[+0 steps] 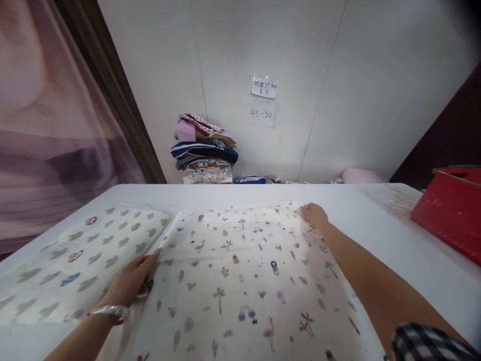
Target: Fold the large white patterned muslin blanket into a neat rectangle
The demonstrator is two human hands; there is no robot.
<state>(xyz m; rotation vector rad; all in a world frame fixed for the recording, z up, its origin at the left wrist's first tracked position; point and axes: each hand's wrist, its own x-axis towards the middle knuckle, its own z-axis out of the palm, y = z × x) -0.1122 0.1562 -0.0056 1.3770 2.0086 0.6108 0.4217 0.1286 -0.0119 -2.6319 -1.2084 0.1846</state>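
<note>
A white cloth printed with small plants and flamingos (244,281) lies spread on the white table (376,220) in front of me. My left hand (131,283), with a bracelet on the wrist, lies on the cloth's left edge with fingers stretched out flat. My right hand (313,214) reaches to the cloth's far right corner and its fingers are closed on that corner. A second folded cloth with grey clouds and coloured shapes (78,255) lies to the left, just beside my left hand.
A red box (451,210) stands at the table's right edge. A stack of folded clothes (205,150) sits against the white wall behind the table. Two paper notes (263,88) hang on the wall. A pink curtain (45,125) hangs at left.
</note>
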